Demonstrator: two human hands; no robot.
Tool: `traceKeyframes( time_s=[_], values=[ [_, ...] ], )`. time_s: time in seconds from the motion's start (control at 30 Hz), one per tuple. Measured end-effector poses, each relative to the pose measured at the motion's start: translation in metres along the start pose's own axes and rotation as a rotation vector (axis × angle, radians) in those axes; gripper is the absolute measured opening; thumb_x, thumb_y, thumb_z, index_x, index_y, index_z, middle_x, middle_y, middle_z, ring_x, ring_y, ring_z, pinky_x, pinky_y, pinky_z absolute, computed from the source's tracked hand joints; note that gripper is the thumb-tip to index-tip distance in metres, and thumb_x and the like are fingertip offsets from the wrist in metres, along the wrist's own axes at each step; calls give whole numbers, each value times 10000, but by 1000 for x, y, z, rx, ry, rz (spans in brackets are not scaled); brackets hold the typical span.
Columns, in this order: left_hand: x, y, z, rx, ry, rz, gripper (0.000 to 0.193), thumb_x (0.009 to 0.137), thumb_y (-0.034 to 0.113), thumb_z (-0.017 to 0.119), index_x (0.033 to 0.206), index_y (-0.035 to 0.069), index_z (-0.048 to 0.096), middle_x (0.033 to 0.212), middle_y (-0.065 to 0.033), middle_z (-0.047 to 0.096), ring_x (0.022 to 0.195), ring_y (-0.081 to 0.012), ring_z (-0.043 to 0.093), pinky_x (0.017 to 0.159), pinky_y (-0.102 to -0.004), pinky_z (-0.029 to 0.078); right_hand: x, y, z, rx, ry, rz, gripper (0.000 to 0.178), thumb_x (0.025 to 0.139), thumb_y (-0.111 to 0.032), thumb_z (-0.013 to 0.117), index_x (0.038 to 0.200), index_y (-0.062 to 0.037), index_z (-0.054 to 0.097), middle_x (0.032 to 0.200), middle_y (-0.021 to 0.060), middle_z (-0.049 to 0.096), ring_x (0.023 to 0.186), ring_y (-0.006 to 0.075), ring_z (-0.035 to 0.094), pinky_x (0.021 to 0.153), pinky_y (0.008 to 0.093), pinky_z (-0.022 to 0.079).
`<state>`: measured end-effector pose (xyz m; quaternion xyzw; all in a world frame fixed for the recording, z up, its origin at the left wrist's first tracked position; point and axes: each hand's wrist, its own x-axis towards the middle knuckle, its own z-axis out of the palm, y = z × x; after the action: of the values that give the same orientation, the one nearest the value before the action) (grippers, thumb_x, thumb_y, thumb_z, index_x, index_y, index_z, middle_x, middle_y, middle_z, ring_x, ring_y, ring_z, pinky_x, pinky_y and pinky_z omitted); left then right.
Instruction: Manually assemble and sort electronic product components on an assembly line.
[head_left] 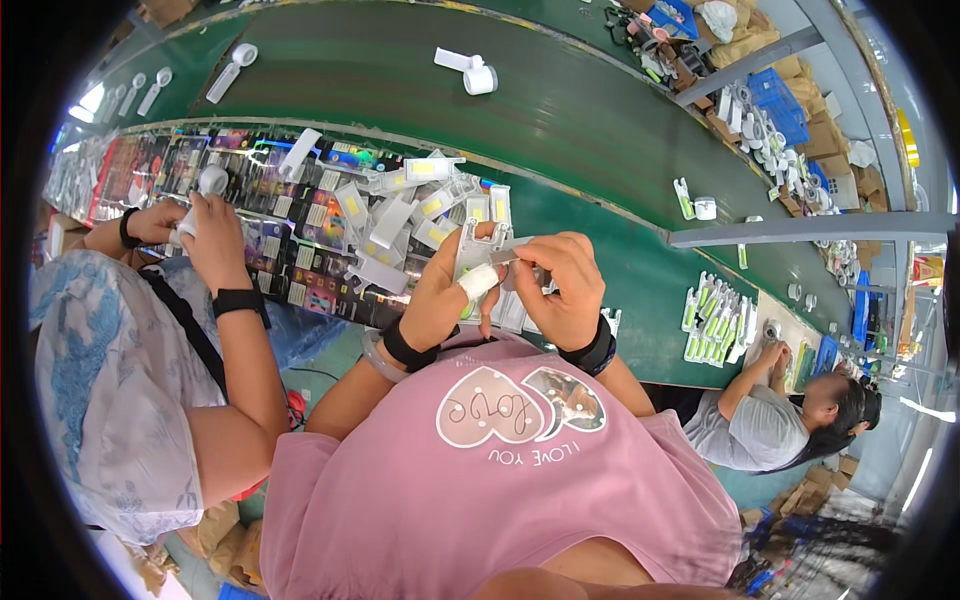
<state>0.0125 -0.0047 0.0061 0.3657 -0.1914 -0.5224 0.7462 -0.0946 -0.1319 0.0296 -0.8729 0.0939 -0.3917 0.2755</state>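
- A white housing (469,254), just right of the casing pile (393,222), is gripped by the left hand (437,305), fingers curled closed.
- A small grey strip (505,256) is pinched by the right hand (568,285).
- The strip is apparently being worked against the housing; steady alignment seems called for.

from my distant seat i see a white plastic casing (468,254) in the left hand (437,305), its notched end pointing up my view, its lower part hidden. a small flat grey strip (503,257) sits pinched in the right hand (568,280), near the casing's right edge; whether they touch, i can't tell.
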Motion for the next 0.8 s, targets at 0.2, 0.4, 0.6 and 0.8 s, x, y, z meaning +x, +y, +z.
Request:
traceKeyframes(
  time_s=[0.2,0.4,0.6,0.8],
  values=[
    [-3,1,0,28,-69,69,519,908,69,498,1384,18,298,924,-54,534,667,-107,540,473,-244,514,-1,-2,-2,57,-17,-25,206,691,4,734,861,-69,643,863,52,665,748,226,582,719,336,438],
    [-2,1,2,69,-111,96,521,900,56,486,1385,18,299,954,-50,524,757,-96,536,509,-225,512,3,1,-7,56,-33,-80,237,670,-2,736,873,-95,656,865,32,645,741,218,548,727,334,424],
    [-5,7,5,123,-126,61,519,888,48,497,1376,36,321,1004,-46,507,847,-83,523,543,-207,503,5,0,-10,57,-75,-87,290,635,-4,746,886,-133,678,867,-3,621,762,206,508,721,317,409],
    [-6,10,6,213,-130,48,538,895,111,506,1381,6,301,934,-78,531,798,-127,540,561,-254,520,3,1,-10,67,-69,-106,288,631,-14,752,882,-137,682,849,-12,624,756,193,511,727,310,402]
  ],
)
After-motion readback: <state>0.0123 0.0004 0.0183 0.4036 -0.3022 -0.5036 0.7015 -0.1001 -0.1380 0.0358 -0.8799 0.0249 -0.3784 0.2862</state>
